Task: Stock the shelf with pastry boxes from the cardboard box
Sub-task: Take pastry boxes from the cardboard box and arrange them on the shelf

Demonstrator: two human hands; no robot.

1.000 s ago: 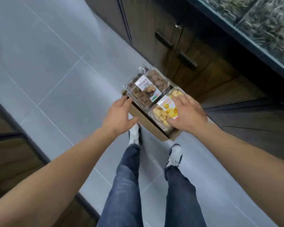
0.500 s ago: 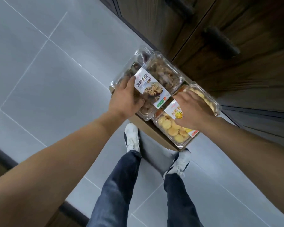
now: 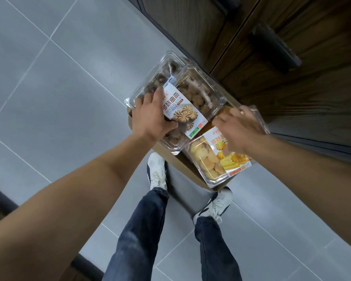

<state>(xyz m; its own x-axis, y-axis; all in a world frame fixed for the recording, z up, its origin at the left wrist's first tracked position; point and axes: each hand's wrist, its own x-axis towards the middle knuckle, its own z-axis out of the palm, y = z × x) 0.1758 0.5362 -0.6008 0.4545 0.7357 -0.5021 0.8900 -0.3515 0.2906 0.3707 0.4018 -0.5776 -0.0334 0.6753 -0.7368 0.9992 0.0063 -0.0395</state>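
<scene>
Jeans (image 3: 142, 236) and white sneakers (image 3: 157, 173) nearest, standing on grey tiled floor (image 3: 49, 98). Bare forearms reaching down and forward from both lower corners. Cardboard box (image 3: 182, 169) on floor just ahead of the toes, only its near wall and left corner showing, close against dark wood cabinet doors (image 3: 272, 82) with black bar handles (image 3: 276, 47). Two clear plastic pastry boxes sitting high in the carton, side by side and touching. Left hand (image 3: 150, 118) on brown cookie box (image 3: 193, 94), fingers over its left rim, thumb curled onto the lid beside the white label reading MULTIFLAVOR COOKIES; grip around that near left corner. Second box of dark cookies (image 3: 162, 76) partly visible under and behind it, towards the left. Right hand (image 3: 239, 130) over yellow cookie box (image 3: 207, 161), palm down, fingers bent towards the far end of the lid and blurred; cannot tell whether gripping or merely resting. Orange-and-white label partly hidden beneath that hand. Yellow box's near end overhanging the carton's front wall.
</scene>
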